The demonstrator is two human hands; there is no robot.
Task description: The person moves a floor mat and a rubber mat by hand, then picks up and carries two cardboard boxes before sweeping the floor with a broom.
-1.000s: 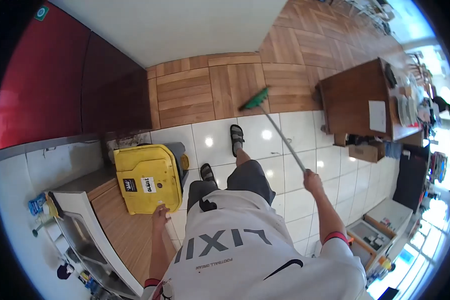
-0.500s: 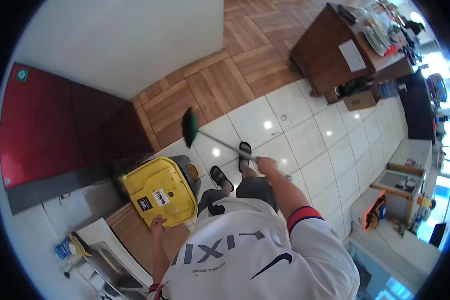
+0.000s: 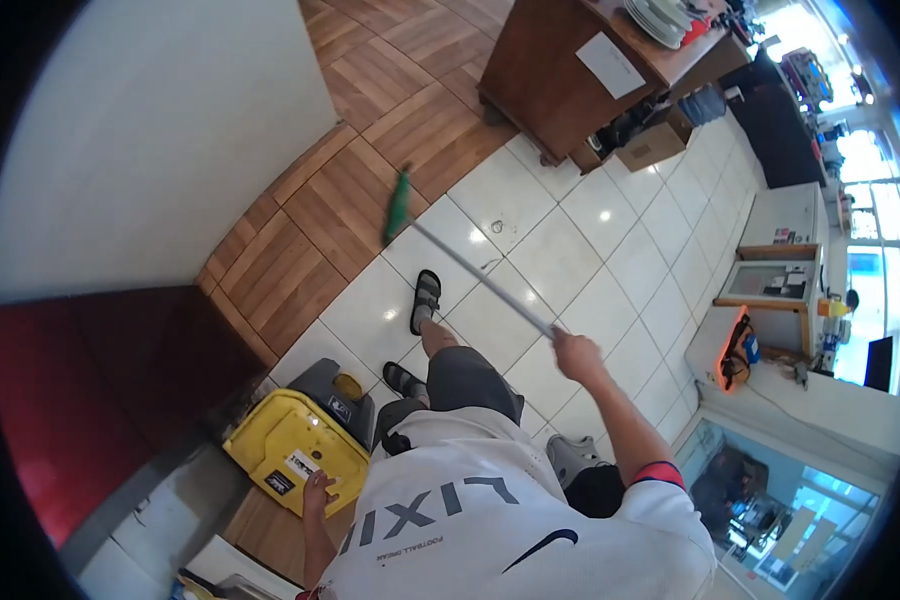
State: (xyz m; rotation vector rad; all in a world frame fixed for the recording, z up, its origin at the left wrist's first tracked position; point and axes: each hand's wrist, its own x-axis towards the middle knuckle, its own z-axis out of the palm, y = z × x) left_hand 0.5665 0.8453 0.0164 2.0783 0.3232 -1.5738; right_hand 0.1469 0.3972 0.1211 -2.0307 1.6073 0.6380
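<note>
"Eyeing white tiles [image 3: 560, 250], wood floor [image 3: 340, 215], yellow-lidded bin [image 3: 280, 425], broom [image 3: 470, 268]: any risk?"

"Its green head [image 3: 398, 205] could snag at the seam [image 3: 350, 285] and twist; only the right hand [image 3: 578, 358] clamps the handle [image 3: 510, 299]; the left hand [image 3: 316, 492], apart, is loosely open near the bin."

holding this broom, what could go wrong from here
The broom handle in the right hand slants near the forward sandal, so a step might catch it. The left hand is by the yellow bin lid and could knock it. The plates sit near the cabinet's edge; a bump might tip them.
</note>
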